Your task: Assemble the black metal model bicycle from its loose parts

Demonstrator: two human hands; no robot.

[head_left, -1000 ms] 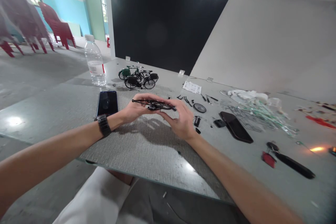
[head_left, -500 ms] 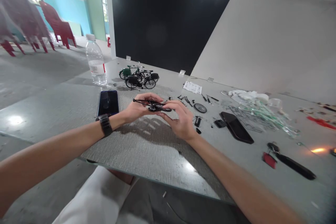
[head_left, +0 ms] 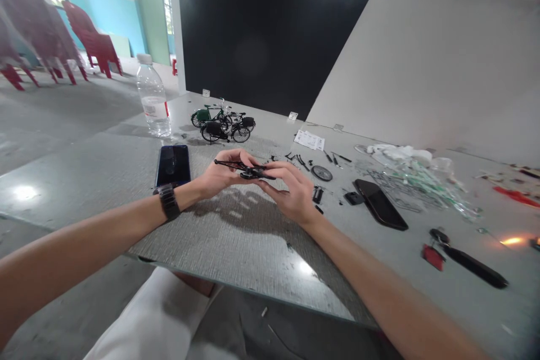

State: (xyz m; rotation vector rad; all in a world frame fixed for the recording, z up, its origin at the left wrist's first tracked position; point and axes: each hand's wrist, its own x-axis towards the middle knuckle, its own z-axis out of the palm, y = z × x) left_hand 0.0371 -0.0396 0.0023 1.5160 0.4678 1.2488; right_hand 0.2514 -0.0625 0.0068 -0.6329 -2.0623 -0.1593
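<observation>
Between my hands is a black model bicycle frame (head_left: 248, 172), held above the table near its front. My left hand (head_left: 223, 175), with a dark watch on the wrist, grips the frame from the left and behind. The fingers of my right hand (head_left: 291, 188) pinch its right end, where they hide part of it. Just beyond my right hand lie a loose spoked wheel (head_left: 322, 173) and small black parts (head_left: 301, 162). More black pieces (head_left: 318, 195) rest beside my right wrist. Finished-looking model bicycles (head_left: 225, 130), green and black, stand behind my left hand.
A water bottle (head_left: 152, 98) and a phone (head_left: 173, 165) are on the left. To the right lie another phone (head_left: 381, 204), keys with a black handle (head_left: 475, 265), clear plastic bags and sprues (head_left: 426, 180), and a paper sheet (head_left: 309, 140). The table's front edge (head_left: 253, 288) is close to me.
My right hand has shifted very slightly right, its fingers closing further over the frame's right end. My left hand and the things on the table look the same.
</observation>
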